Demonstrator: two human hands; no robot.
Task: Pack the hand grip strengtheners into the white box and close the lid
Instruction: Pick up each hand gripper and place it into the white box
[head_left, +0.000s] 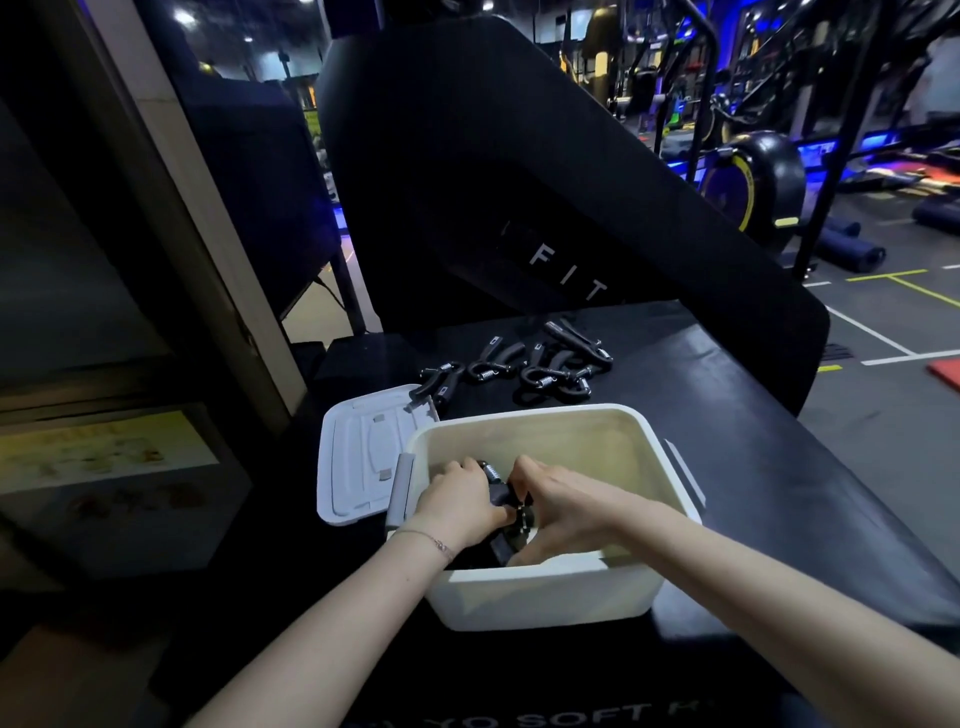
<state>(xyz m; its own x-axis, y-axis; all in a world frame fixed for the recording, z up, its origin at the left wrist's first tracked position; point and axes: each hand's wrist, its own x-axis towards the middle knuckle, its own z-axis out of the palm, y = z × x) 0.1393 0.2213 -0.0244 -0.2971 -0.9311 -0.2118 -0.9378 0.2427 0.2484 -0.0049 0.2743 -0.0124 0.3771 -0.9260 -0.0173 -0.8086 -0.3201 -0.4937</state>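
Both the left hand and right hand grasp 1 grip strengthener low inside the white box, where careless stacking could stop the lid, lying left, from closing over the loose strengtheners waiting beyond.

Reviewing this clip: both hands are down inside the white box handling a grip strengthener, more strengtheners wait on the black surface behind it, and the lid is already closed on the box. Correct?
Not quite. The head view shows the lid off, lying on the black surface left of the open white box. The rest holds: the left hand and right hand are inside handling a grip strengthener, with more strengtheners behind.
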